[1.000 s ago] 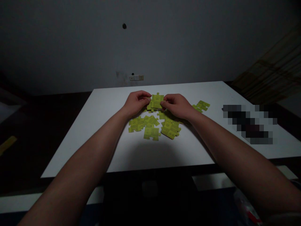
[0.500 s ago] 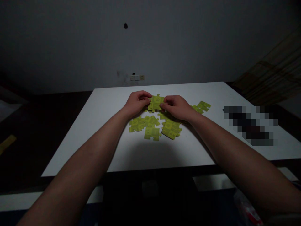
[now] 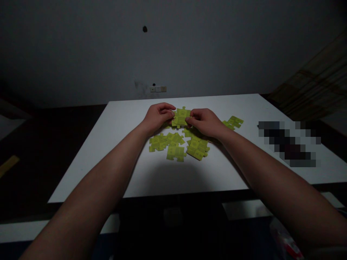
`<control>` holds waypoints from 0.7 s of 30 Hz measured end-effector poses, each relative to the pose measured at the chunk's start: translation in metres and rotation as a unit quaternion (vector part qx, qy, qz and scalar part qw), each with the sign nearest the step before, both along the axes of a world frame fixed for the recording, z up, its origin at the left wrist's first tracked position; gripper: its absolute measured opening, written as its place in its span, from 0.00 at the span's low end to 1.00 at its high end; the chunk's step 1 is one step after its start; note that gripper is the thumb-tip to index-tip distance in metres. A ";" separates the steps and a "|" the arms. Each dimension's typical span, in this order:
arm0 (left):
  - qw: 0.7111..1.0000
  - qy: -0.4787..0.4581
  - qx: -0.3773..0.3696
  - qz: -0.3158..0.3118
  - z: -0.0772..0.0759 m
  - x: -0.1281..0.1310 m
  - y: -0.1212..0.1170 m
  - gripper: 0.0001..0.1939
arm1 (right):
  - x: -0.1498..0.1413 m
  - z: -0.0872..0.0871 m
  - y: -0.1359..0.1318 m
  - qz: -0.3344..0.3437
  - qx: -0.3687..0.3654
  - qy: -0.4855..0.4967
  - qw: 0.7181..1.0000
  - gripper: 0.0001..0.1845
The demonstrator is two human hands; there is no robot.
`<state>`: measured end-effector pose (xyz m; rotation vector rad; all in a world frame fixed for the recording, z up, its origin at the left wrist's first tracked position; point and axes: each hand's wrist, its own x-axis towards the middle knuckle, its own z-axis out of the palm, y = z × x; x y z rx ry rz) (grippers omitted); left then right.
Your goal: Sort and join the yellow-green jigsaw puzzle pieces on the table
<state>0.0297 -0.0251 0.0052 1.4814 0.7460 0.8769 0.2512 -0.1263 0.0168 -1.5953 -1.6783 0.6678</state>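
Note:
My left hand (image 3: 158,117) and my right hand (image 3: 204,122) meet over the middle of a white table, pinching a yellow-green jigsaw piece (image 3: 181,116) from both sides. Fingers hide its side edges, and another piece seems to lie under it. Below my hands lie loose pieces of the same colour, some joined or overlapping: one group (image 3: 158,142), a piece (image 3: 175,152) and a larger cluster (image 3: 197,148). Near my right hand, further pieces (image 3: 234,121) lie apart.
The white tabletop (image 3: 217,106) has straight edges and stands before a grey wall with a wall socket panel (image 3: 158,89). A pixelated patch (image 3: 288,143) covers something at the table's right. A curtain (image 3: 309,79) hangs upper right, and a yellow strip (image 3: 8,165) lies on the dark floor.
Both hands stay nearly in place on the held piece, with only small finger shifts. The loose pieces keep their places on the table.

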 end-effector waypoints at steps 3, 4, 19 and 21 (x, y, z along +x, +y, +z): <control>1.000 -0.015 -0.010 -0.012 0.000 0.000 0.000 0.11 | 0.000 0.000 0.000 -0.010 -0.007 0.000 1.000 0.17; 1.000 -0.020 -0.012 -0.017 0.000 -0.001 0.000 0.12 | 0.000 0.000 0.000 -0.013 -0.008 -0.004 1.000 0.17; 1.000 0.010 0.024 -0.008 0.000 0.000 0.000 0.16 | 0.041 0.003 0.005 -0.135 -0.057 -0.393 0.908 0.30; 1.000 0.009 0.023 -0.003 0.000 0.000 0.000 0.15 | 0.045 0.000 0.005 -0.125 -0.092 -0.407 0.900 0.30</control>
